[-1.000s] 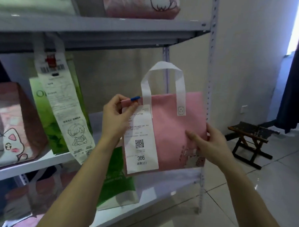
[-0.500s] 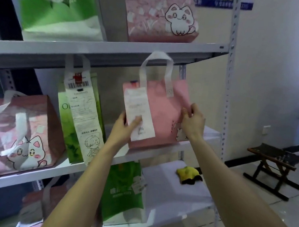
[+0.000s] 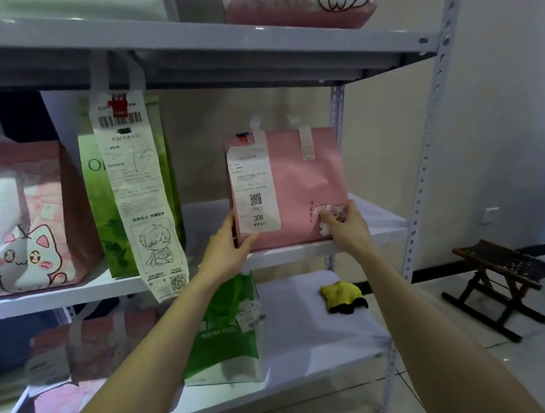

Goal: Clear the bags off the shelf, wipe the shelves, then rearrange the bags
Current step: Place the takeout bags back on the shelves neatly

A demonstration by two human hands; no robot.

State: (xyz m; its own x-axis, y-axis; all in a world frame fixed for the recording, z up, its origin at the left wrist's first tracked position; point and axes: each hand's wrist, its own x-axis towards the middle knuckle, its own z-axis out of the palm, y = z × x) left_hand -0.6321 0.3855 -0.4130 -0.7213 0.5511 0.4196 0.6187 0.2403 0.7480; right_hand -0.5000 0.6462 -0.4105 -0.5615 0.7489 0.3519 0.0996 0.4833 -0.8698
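Forearms reaching up from the bottom edge, elbows cut off by the frame. Left hand (image 3: pixel 228 251) clamped on the lower left corner of the pink bag (image 3: pixel 300 188), thumb over the front face; right hand (image 3: pixel 345 231) gripping the lower right corner, fingers covering part of the printed cat there. Bag upright between the two hands, base on the front edge of the middle shelf (image 3: pixel 386 227), near the right post. Half a second back, held a little higher with handles standing up; now lower, handles drooping, only their stubs showing. White receipt (image 3: pixel 254 190) on the bag's front, number 366 legible, finer print too small to read.

Below, green bag (image 3: pixel 225 329) on the lower shelf (image 3: pixel 306 339), partly hidden behind the left forearm; yellow cloth (image 3: pixel 342 295) lying just right of it, well apart from the hands. Bottom left, blurred pink bags, hard to make out.

Left on the middle shelf, tall green bag (image 3: pixel 166 176) mostly covered by a long receipt (image 3: pixel 141 185), then a cat-print bag (image 3: pixel 30 220) cut off at the left edge. Top shelf (image 3: pixel 210 38) bags cropped by the frame. Far right, folding stool (image 3: pixel 505 279) on the floor.
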